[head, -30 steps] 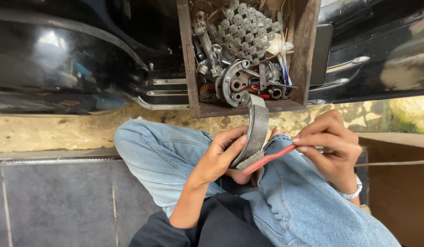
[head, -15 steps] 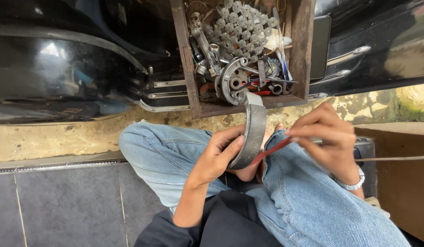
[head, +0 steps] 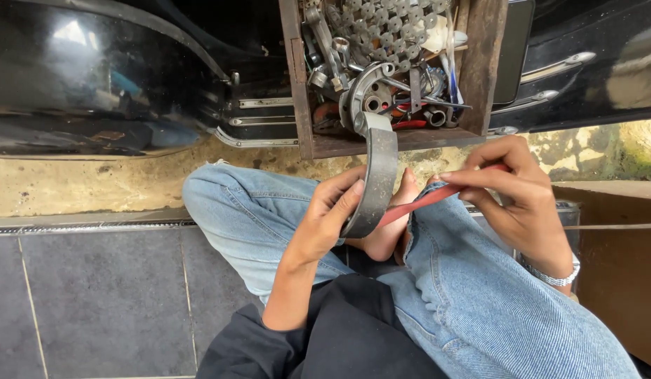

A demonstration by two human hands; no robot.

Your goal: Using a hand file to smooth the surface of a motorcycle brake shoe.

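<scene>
Left hand (head: 325,221) curled closed around a curved grey brake shoe (head: 373,175), thumb and fingertips pressed along its outer band, palm turned away from the camera. Shoe held upright above the lap, top end rising in front of the wooden toolbox (head: 301,84), lower end level with the bare foot (head: 389,231).

Right hand (head: 511,196) pinched narrow on a thin red strip (head: 427,200), thumb and first fingers closed on its upper end, other fingers loosely bent. Strip slanting down and left, lower end meeting the inner side of the shoe; exact point of contact hidden behind the shoe's edge. Silver bracelet (head: 554,275) on the right wrist.

Sitting cross-legged in blue jeans (head: 248,217) on a grey tiled floor (head: 94,302), black garment (head: 353,330) low in the frame.

Toolbox crammed with metal parts: sockets, wrenches, a round metal plate, something red near the bottom; single pieces hard to tell apart in the jumble. Box top cut off by the frame. Glossy black vehicle body (head: 94,77) to either side, its shape lost in reflections. Brown surface at far right partly cut off, kind unclear. Right forearm mostly out of view past the knee.
</scene>
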